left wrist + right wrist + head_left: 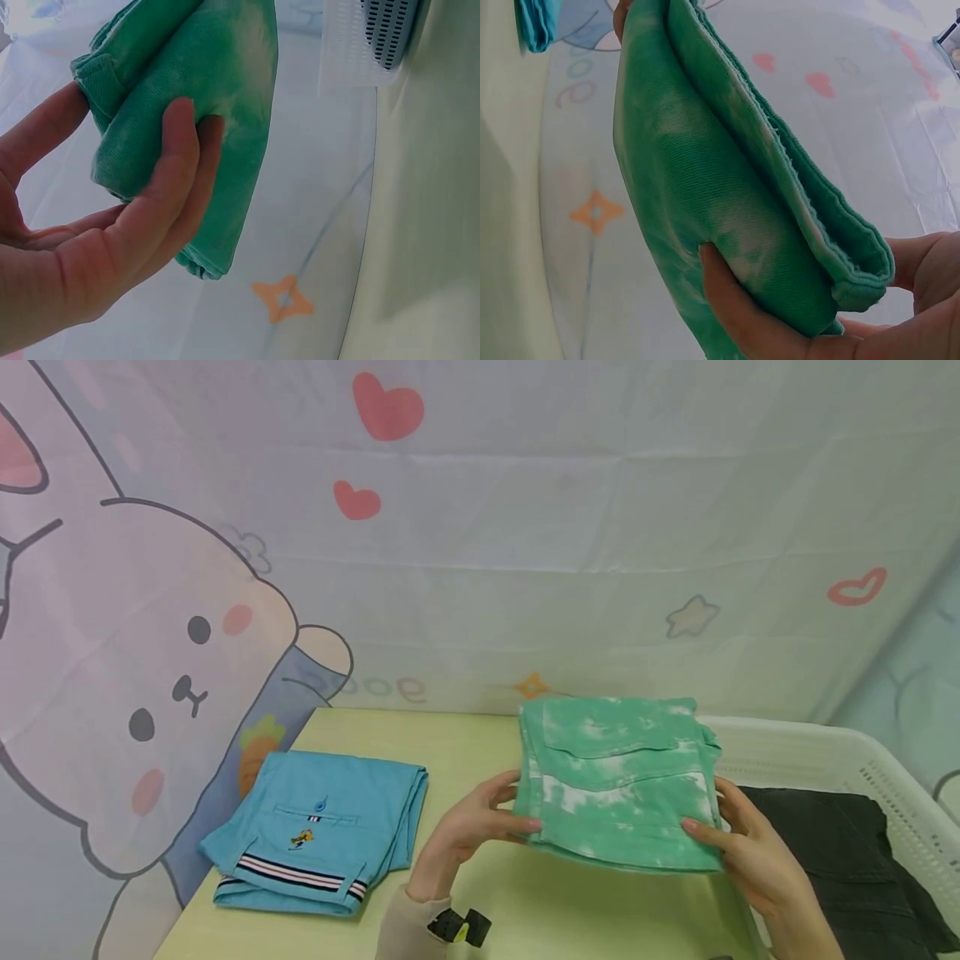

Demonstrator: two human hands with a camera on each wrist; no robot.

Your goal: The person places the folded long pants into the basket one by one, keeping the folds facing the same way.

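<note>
A folded green garment with white tie-dye patches, apparently trousers or shorts (615,793), is held up above the table between both hands. My left hand (480,814) grips its left edge, thumb in front and fingers behind. On the opposite edge my right hand (757,852) pinches it the same way. The left wrist view shows fingers (176,157) against the rolled cloth (142,142). In the right wrist view the thumb or a finger (735,300) presses the layered folds (742,202).
Folded blue shorts or trousers (322,831) with a striped waistband lie on the pale yellow table (480,735) at left. A white plastic basket (847,747) stands at right, holding a dark folded garment (840,860). Behind hangs a printed cloth backdrop (525,527).
</note>
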